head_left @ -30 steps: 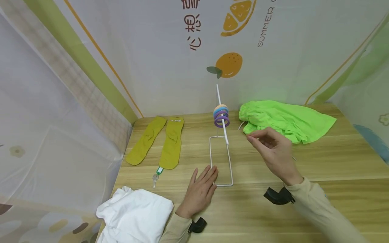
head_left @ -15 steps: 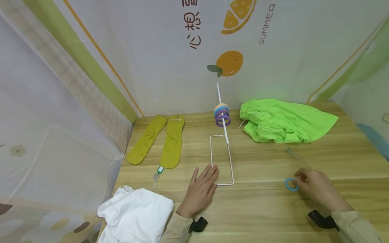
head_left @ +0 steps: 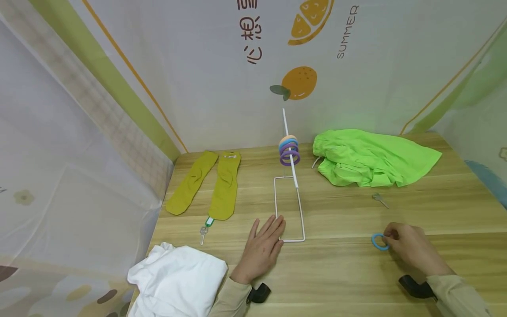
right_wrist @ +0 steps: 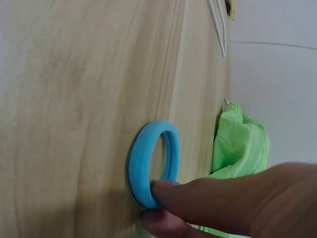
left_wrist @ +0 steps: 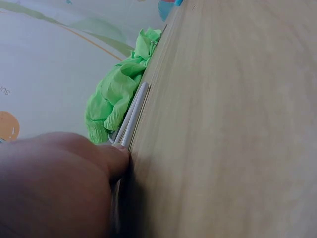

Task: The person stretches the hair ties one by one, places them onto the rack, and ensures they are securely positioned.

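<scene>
My right hand (head_left: 412, 246) pinches the edge of a blue ring (head_left: 380, 242) at the table's right side. In the right wrist view the thumb and a finger grip the rim of that blue ring (right_wrist: 143, 158), which lies close on the wood. My left hand (head_left: 260, 251) lies flat with straight fingers on the left front corner of a white wire stand's base (head_left: 303, 220). Purple, blue and peach rings (head_left: 290, 157) hang on the stand's upper rod (head_left: 293, 171). The left wrist view shows the left hand (left_wrist: 64, 178) pressing on the white wire (left_wrist: 133, 114).
Two mustard socks (head_left: 223, 189) lie left of the stand, with a green-tagged key (head_left: 203, 231) below them. White cloth (head_left: 178, 279) fills the front left corner. A bright green garment (head_left: 368, 156) lies back right, and a second key (head_left: 380, 199) in front of it.
My right hand has come down from beside the stand to the right side of the table and taken hold of the blue ring there. The left hand has stayed on the base.
</scene>
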The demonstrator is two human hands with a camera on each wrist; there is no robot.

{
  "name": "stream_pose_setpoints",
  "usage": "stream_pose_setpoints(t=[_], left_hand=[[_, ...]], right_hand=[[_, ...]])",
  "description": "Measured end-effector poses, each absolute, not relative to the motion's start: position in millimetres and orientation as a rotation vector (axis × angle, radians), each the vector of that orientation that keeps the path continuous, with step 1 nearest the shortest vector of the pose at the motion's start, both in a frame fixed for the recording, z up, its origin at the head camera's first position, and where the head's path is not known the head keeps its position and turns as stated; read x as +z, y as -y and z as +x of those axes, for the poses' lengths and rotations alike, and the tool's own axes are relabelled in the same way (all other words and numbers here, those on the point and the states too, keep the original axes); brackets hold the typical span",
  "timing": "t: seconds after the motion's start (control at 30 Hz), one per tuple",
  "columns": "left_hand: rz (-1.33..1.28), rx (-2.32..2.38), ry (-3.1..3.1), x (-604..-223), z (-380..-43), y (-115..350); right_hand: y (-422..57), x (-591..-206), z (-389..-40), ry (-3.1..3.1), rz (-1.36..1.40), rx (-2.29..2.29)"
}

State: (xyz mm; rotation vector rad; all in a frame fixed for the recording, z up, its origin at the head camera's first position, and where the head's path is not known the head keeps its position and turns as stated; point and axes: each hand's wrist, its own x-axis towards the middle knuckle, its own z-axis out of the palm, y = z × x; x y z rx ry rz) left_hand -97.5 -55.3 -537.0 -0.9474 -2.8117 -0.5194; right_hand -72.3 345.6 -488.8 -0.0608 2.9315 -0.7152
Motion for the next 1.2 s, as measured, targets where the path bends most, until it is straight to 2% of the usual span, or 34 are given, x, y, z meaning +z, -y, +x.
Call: stream_pose_setpoints(t=[0.67, 1.2], left_hand=[[-0.944, -0.529, 2.802, -536.4, -96.7, 54.4], [-0.947, -0.540, 2.810, -537.5, -96.8, 54.7]], right_hand=[[-318.2, -463.3, -73.6, -3.011, -0.090, -0.856], [-255.9, -415.0, -81.0, -3.231, -0.419, -1.303]])
